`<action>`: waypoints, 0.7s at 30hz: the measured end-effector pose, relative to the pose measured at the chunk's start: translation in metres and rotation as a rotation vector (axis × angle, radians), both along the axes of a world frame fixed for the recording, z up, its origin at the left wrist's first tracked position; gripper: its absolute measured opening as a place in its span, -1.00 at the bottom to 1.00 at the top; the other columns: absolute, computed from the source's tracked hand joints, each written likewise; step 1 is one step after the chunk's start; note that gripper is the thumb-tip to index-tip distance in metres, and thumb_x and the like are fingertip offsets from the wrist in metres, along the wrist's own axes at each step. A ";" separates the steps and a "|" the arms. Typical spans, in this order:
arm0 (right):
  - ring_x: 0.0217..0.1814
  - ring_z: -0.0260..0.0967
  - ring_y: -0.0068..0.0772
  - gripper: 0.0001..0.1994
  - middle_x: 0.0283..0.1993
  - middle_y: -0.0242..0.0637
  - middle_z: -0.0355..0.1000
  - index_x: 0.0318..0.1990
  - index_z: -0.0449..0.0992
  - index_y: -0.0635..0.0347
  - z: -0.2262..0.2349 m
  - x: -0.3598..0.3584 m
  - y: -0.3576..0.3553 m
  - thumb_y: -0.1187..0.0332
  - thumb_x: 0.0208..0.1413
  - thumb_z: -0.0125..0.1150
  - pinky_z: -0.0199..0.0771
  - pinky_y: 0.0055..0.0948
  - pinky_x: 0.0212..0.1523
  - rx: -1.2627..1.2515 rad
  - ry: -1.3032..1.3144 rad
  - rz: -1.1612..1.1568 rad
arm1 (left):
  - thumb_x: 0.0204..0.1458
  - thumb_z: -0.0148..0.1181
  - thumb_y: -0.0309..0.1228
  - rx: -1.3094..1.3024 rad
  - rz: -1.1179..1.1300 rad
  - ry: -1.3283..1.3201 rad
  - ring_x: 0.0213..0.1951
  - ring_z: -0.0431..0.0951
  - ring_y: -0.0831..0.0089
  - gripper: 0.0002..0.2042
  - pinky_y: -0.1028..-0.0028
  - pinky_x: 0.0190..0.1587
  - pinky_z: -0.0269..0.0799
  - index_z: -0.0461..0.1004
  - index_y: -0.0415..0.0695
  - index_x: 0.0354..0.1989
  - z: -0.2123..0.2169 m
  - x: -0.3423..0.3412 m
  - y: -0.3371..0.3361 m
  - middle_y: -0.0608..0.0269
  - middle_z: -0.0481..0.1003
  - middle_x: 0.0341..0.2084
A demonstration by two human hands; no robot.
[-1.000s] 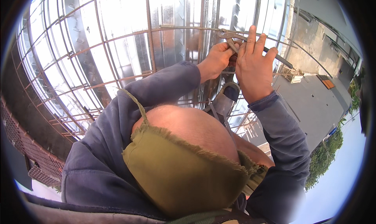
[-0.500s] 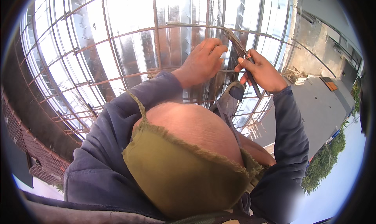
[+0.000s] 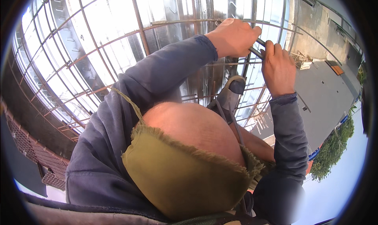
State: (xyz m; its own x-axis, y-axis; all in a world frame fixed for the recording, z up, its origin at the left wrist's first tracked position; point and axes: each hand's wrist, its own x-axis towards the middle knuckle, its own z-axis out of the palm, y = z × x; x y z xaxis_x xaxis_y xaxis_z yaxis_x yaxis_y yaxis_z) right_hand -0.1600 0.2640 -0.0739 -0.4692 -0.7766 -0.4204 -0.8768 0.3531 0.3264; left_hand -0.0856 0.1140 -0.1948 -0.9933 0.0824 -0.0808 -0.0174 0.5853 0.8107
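Both arms, in blue-grey sleeves, are reaching up to the rusty rebar cage (image 3: 118, 67) wrapped around a shiny corrugated metal sheet (image 3: 189, 4). The left hand (image 3: 233, 37) is curling its fingers shut around a dark tool handle (image 3: 258, 48) at a bar crossing. The right hand (image 3: 278, 66) is gripping the same handle just below, fingers folded closed, knuckles facing the camera.

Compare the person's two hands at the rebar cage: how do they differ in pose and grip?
The left hand sits higher, knuckles up, fist closed over a dark tool at a cage bar. The right hand sits lower, back toward the camera, fingers hooked over the tool's end. Both are bare and grip the same tool.
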 end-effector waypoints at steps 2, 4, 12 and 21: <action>-0.24 0.54 -0.18 -0.92 -0.30 -0.30 0.44 -0.07 0.42 0.05 -0.026 -0.036 0.023 0.36 0.37 0.17 0.55 -0.15 -0.23 -0.104 -0.142 -0.043 | 0.14 0.35 -0.33 -0.055 0.101 0.130 0.10 0.65 0.08 -0.67 0.01 0.23 0.46 0.56 -0.13 0.05 -0.002 0.002 0.014 -0.01 0.64 -0.03; -0.25 0.54 -0.11 -0.92 -0.29 -0.26 0.47 -0.08 0.44 0.05 -0.051 -0.070 0.034 0.39 0.35 0.18 0.55 -0.10 -0.25 -0.209 -0.233 0.002 | 0.15 0.33 -0.35 -0.153 0.238 0.379 0.19 0.59 0.12 -0.58 -0.06 0.33 0.35 0.53 -0.09 0.20 -0.002 0.013 0.030 0.03 0.60 0.06; -0.48 0.53 -0.52 -0.73 -0.44 -0.29 0.55 -0.18 0.52 0.37 0.001 -0.043 -0.017 0.27 0.39 0.29 0.55 -0.38 -0.47 0.366 -1.128 -1.041 | 0.01 0.35 -0.38 -0.153 0.136 0.499 -0.20 0.61 0.29 -0.74 0.16 0.03 0.46 0.58 -0.04 -0.10 -0.020 0.020 0.024 0.27 0.55 -0.34; -0.17 0.47 -0.27 -0.79 -0.26 -0.38 0.38 -0.01 0.46 0.03 0.015 -0.010 -0.007 0.41 0.21 0.18 0.40 -0.23 -0.30 -0.054 0.085 0.097 | -0.13 0.27 -0.42 0.114 -0.004 0.001 -0.21 0.66 -0.04 -0.73 0.03 -0.18 0.54 0.51 -0.13 -0.20 0.024 -0.018 -0.008 0.09 0.61 -0.36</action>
State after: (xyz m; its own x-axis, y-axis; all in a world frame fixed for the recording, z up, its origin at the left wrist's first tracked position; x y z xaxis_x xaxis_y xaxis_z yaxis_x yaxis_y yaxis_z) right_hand -0.1699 0.2565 -0.0590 -0.4227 -0.8408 -0.3383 -0.8777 0.2868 0.3838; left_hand -0.1037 0.1059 -0.1705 -0.9931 0.0947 -0.0697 -0.0145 0.4895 0.8719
